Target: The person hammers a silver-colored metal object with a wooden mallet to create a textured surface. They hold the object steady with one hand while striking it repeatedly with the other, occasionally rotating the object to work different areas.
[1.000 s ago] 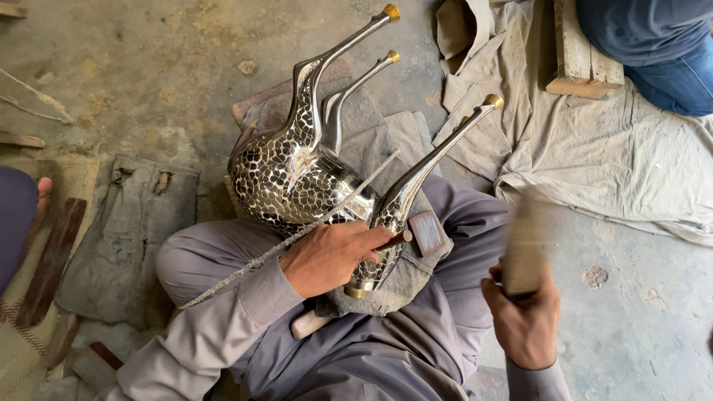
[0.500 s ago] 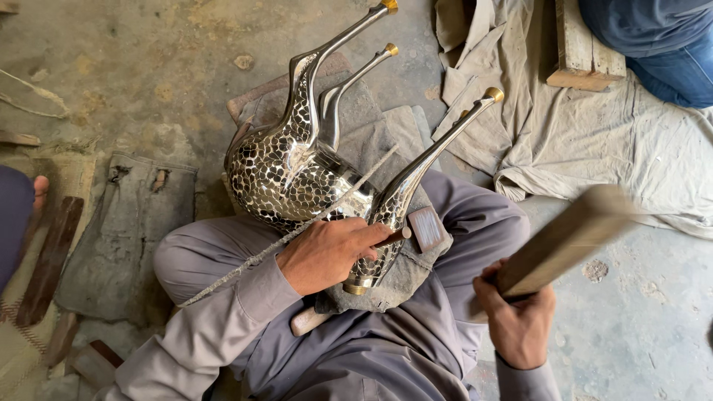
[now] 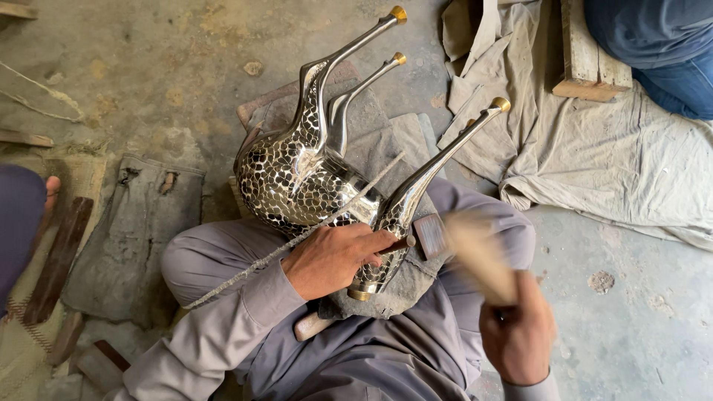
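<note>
Gripping hammer (image 3: 445, 241): right hand (image 3: 518, 336) fingers clamped | left hand (image 3: 330, 256) fingers clamped on punch (image 3: 397, 245) | bare floor (image 3: 631, 297) rightward

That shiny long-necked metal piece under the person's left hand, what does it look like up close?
The long-necked metal piece looks like polished silvery metal. Its swollen lower body carries a dark mosaic-like pattern, and a brass-coloured threaded collar sits at the bottom end. The smooth, slim neck tapers upward to a small brass-coloured tip. It lies slanted across a grey pad on the person's lap, beside two similar pieces. The left hand presses on its body, holding a small punch against it.
</note>
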Tool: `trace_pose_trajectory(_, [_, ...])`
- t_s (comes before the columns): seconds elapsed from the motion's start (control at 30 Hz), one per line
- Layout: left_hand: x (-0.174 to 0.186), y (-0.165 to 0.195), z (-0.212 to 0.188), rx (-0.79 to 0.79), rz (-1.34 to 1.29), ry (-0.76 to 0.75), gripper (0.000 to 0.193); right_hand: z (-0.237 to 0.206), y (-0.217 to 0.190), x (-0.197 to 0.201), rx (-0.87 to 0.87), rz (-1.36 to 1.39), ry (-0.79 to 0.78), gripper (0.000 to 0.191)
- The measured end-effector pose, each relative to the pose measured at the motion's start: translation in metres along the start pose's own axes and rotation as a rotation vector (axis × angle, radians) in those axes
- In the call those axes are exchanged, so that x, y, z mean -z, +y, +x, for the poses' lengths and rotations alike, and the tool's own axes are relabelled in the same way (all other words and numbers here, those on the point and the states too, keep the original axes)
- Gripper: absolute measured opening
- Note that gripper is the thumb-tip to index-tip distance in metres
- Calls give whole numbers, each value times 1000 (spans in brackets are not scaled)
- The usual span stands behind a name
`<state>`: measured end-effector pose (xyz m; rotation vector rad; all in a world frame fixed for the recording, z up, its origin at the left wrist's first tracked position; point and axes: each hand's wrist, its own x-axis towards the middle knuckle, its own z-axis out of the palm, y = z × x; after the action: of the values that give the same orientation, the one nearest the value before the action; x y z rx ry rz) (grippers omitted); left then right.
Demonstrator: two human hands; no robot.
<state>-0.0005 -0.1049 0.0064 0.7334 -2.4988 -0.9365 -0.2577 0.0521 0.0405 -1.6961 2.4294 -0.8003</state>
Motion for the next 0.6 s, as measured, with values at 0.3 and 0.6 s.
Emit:
trace_pose_trajectory(0.3, [-11, -5, -7, -61, -46, 124, 33, 2, -10, 6, -182, 636, 31, 33])
trace_pose_trajectory(0.6, [-13, -2, -9, -9, -64, 91, 33, -1, -7, -4, -202, 373, -54, 25])
